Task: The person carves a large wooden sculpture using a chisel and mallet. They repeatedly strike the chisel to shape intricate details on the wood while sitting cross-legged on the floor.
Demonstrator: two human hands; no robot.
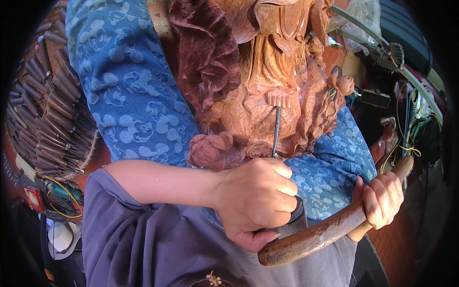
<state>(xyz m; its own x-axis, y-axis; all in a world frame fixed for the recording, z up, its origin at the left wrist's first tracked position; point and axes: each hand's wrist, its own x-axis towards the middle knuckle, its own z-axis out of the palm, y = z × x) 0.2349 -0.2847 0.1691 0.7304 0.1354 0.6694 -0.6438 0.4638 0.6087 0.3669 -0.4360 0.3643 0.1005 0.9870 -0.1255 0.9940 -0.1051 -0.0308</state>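
Observation:
A reddish-brown wood carving (pixel 258 115) with flowing folds and petal shapes rests between my legs. My left hand (pixel 258 201) is closed round a carving chisel (pixel 277 129). The chisel's thin metal shaft points away from me, its tip at a small carved foot (pixel 278 98); my fist hides most of its handle. On the right, my right hand (pixel 382 201) grips a curved wooden club (pixel 315 237) near its upper end. The club slants down to the left, its thick end close by my left thumb; whether they touch I cannot tell. A carved rose (pixel 210 150) sits beside my left wrist.
At the left a round basket (pixel 91 155) holds many wooden-handled carving tools (pixel 60 115). Below it lie a green power tool (pixel 64 191) with a yellow cord and a white hat (pixel 61 237). On the right are a phone (pixel 375 98), clear plastic (pixel 361 21) and tied cords (pixel 411 150).

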